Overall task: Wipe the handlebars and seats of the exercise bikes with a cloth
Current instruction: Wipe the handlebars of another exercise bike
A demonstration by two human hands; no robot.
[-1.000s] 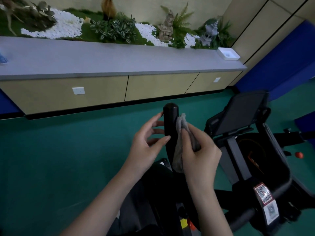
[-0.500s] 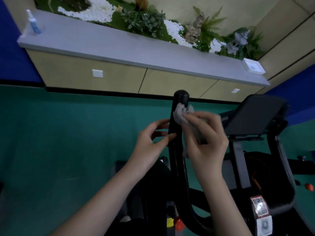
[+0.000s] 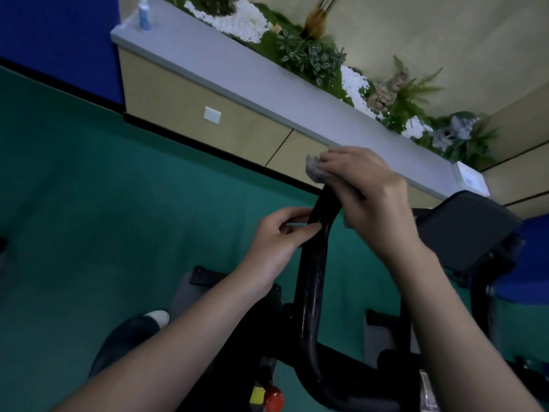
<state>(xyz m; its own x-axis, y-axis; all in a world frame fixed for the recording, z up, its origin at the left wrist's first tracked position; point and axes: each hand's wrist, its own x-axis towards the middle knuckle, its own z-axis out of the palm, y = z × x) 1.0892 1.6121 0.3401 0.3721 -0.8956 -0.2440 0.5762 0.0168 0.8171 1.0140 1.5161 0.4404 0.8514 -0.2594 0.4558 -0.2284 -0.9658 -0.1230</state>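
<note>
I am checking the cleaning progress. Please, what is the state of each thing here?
Right hand: closed on the cloth, at the handlebar tip.
Cloth: bunched, covering the tip.
Left hand: pinching the handlebar lower down.
Handlebar: upright, glossy.
Spray bottle: standing on the counter.

Handlebar (image 3: pixel 312 281): black tubular bar, glossy, rising near upright from the exercise bike (image 3: pixel 463 233) frame, curving at its base toward the right; upper end bends slightly right and is covered. Cloth (image 3: pixel 315 171): small, grey, crumpled, bunched over the bar's top end, only a wad at the upper left showing. Bike: black, console panel tilted at right. Seat not discernible.
</note>
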